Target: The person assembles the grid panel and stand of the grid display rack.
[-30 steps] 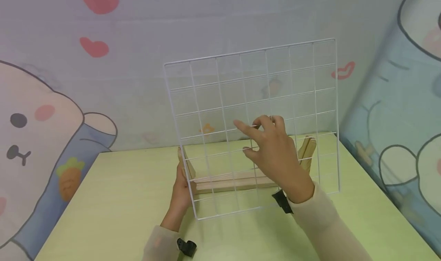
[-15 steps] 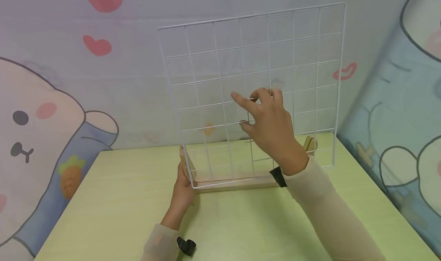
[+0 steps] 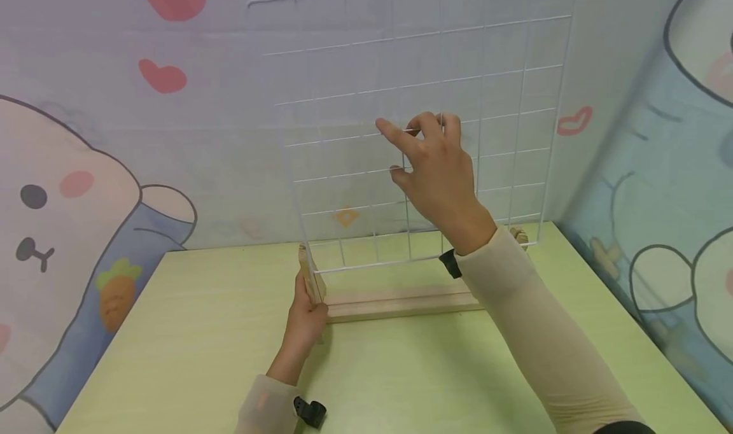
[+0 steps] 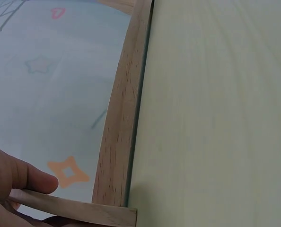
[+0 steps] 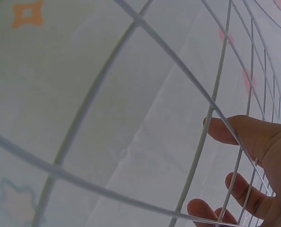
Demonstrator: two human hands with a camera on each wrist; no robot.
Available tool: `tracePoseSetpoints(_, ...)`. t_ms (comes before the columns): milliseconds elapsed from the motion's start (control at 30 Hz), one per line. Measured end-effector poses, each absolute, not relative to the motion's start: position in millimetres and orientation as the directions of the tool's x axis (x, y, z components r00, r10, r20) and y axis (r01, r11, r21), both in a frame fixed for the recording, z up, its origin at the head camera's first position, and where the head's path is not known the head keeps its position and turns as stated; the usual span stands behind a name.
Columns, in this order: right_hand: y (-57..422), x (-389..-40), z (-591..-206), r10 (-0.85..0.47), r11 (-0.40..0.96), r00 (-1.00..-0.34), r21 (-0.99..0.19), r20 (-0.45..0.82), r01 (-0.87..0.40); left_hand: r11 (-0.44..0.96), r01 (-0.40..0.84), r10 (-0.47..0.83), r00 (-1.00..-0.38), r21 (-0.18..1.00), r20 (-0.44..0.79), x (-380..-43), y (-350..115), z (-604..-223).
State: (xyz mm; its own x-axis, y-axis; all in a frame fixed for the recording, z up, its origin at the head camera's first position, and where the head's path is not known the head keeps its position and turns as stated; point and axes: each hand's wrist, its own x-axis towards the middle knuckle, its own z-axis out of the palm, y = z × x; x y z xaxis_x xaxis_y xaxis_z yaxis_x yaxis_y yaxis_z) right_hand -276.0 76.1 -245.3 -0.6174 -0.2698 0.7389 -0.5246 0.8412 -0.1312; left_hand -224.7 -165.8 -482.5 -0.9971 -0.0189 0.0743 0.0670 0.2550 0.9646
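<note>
My right hand holds a white wire grid panel by its inner wires, fingers hooked through the openings. In the right wrist view, the thumb lies across the wires and the fingertips come through the mesh. Below stands a wooden stand, a long base bar with upright end pieces. The panel's lower edge hangs above this bar, and its top right runs out of the head view. My left hand grips the stand's left end piece; the left wrist view shows the thumb against it.
The pale yellow-green table carries the stand. Behind it hangs a cloth backdrop with cartoon animals and hearts. The stand's right end piece is mostly hidden behind the panel and right forearm. Black wrist cameras sit on both sleeves.
My right hand has lifted the wire grid panel upward and slightly left. Its lower edge has gone from in front of the base bar to above it. My left hand stays on the stand.
</note>
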Motion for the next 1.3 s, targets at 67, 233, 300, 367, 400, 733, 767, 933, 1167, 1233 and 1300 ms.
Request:
tracePoseSetpoints(67, 76, -279, -244, -0.264, 0.842, -0.611, -0.131, 0.746, -0.524, 0.254, 0.071, -0.021, -0.997, 0.965, 0.079, -224, -165, -482)
tracePoseSetpoints(233, 75, -286, -241, -0.249, 0.838, -0.606, -0.146, 0.755, -0.525, 0.233, 0.075, -0.023, -0.996, 0.97, 0.083, -223, -162, -483)
tracePoseSetpoints(300, 75, -288, -241, -0.241, 0.839, -0.612, -0.156, 0.753, -0.522, 0.229, 0.077, -0.018, -0.996, 0.97, 0.083, -221, -161, -484)
tracePoseSetpoints(367, 75, -289, -240, -0.233, 0.84, -0.614, -0.163, 0.754, -0.518, 0.222, 0.088, -0.009, -0.996, 0.971, 0.092, -220, -160, -485)
tracePoseSetpoints(400, 75, -290, -240, -0.23, 0.84, -0.612, -0.164, 0.757, -0.518, 0.22, 0.094, -0.004, -0.995, 0.971, 0.098, -219, -160, -485)
tracePoseSetpoints(733, 77, -295, -241, -0.229, 0.833, -0.583, -0.153, 0.78, -0.531, 0.239, 0.115, 0.006, -0.993, 0.964, 0.117, -221, -158, -486)
tracePoseSetpoints(767, 77, -296, -241, -0.227, 0.835, -0.582, -0.153, 0.781, -0.529, 0.236, 0.113, 0.009, -0.993, 0.965, 0.115, -221, -158, -486)
tracePoseSetpoints(933, 76, -296, -243, -0.23, 0.839, -0.572, -0.137, 0.787, -0.526, 0.228, 0.114, 0.032, -0.993, 0.967, 0.11, -221, -158, -486)
tracePoseSetpoints(1167, 73, -295, -251, -0.248, 0.832, -0.542, -0.111, 0.803, -0.544, 0.236, 0.098, 0.039, -0.995, 0.967, 0.091, -222, -158, -485)
tracePoseSetpoints(1233, 70, -294, -253, -0.252, 0.827, -0.537, -0.109, 0.805, -0.551, 0.238, 0.094, 0.034, -0.996, 0.967, 0.088, -222, -160, -486)
tracePoseSetpoints(1300, 68, -291, -255, -0.254, 0.823, -0.534, -0.11, 0.807, -0.558, 0.241, 0.085, 0.025, -0.996, 0.967, 0.082, -222, -161, -487)
